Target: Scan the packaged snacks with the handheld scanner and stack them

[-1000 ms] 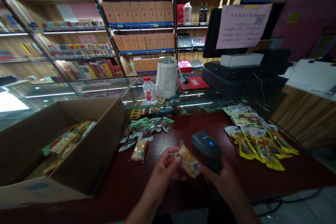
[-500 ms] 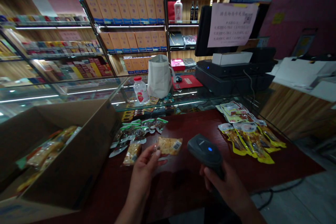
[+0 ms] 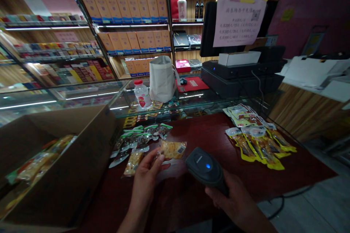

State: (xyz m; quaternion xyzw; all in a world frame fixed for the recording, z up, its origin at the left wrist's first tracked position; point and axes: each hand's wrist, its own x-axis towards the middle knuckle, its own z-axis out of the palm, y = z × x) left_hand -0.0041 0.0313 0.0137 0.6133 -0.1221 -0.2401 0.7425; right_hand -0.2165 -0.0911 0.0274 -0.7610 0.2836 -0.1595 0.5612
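My left hand pinches the left end of a clear-wrapped snack packet, its barcode label turned up at the right end. In my right hand is a dark barcode scanner with a blue light on top; its head points at the packet, a small gap apart. A similar wrapped snack packet lies on the dark red table, just left of my left hand. Behind it are several small pouches with green-edged tops.
An open cardboard box with packets inside stands at left. Yellow-edged snack packs lie at right. On the glass counter are a red-capped bottle, a white bag and a cash register with a monitor.
The scanner in my right hand has moved left, closer to the packet, and its head is turned more toward it. My left hand still holds the packet. The view has shifted slightly.
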